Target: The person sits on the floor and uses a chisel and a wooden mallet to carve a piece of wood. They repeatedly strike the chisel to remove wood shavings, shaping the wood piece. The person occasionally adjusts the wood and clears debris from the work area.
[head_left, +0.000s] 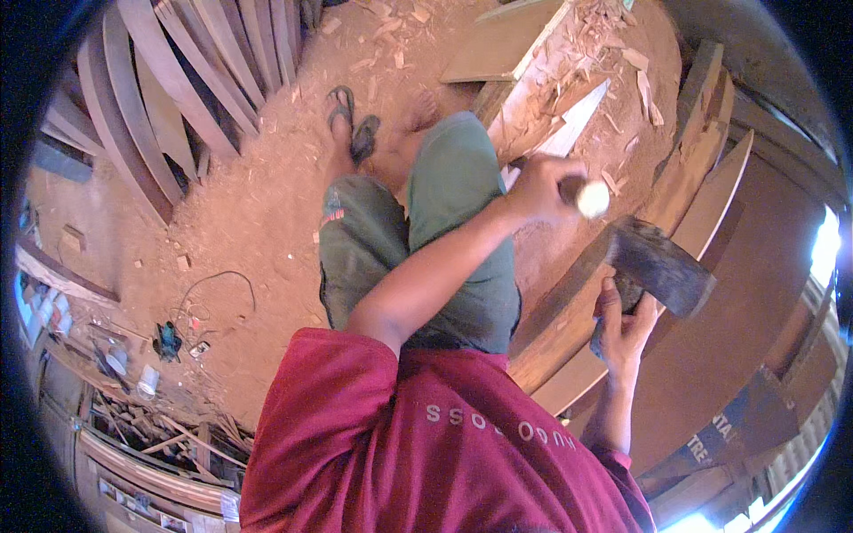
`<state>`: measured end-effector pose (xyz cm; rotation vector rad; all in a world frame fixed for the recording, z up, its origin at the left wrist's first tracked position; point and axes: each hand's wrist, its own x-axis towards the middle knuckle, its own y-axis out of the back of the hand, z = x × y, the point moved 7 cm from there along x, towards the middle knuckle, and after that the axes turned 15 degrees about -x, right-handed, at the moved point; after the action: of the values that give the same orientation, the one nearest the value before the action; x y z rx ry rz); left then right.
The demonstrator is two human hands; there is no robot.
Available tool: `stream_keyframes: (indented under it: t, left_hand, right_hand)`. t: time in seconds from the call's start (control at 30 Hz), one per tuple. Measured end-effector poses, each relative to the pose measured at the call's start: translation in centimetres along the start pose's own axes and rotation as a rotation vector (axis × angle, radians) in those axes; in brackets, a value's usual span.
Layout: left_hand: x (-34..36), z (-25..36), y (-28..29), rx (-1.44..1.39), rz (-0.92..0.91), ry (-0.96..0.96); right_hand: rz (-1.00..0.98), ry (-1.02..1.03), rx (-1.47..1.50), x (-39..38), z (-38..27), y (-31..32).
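My left hand [544, 190] is wrapped round the handle of what looks like a chisel [592, 199]. The handle's pale, round butt end sticks out past the fist, and most of the blade is hidden behind the hand and knee. Just beyond lies a wooden beam [522, 124], roughly cut and strewn with chips, with a pale splintered piece [579, 117] along it. To the right, my right hand [624, 330] grips a mallet by its handle, the thumb pointing up. The dark block-shaped mallet head [659, 266] is raised, apart from the chisel's butt.
Wood shavings [391, 44] and sawdust cover the floor. Curved planks [169, 80] lean at the far left. Long boards [702, 169] lie along my right side. A thin cable [227, 274] and small items lie left. A flat board [502, 40] stands beyond the beam.
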<state>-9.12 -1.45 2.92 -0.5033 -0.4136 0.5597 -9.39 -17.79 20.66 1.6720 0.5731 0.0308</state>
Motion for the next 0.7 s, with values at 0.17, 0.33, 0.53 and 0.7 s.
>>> stream_keyframes:
  t: [0.17,0.33,0.53,0.7]
  left_hand:
    - [1.2,2.7,-1.9,0.022,-0.095,-0.133]
    - [0.8,1.3,-3.9,0.12,-0.129,-0.07]
    - [0.4,-0.3,-2.0,0.095,-0.018,-0.114]
    - [0.8,-0.7,-1.8,0.06,-0.037,-0.062]
  right_hand:
    - [0.208,-0.052,0.222,-1.2,0.6,1.6]
    - [0.255,-0.037,0.335,-0.4,-0.8,1.5]
    - [0.207,-0.046,0.326,0.4,-0.3,0.5]
    - [0.244,0.075,0.238,0.8,-1.7,1.5]
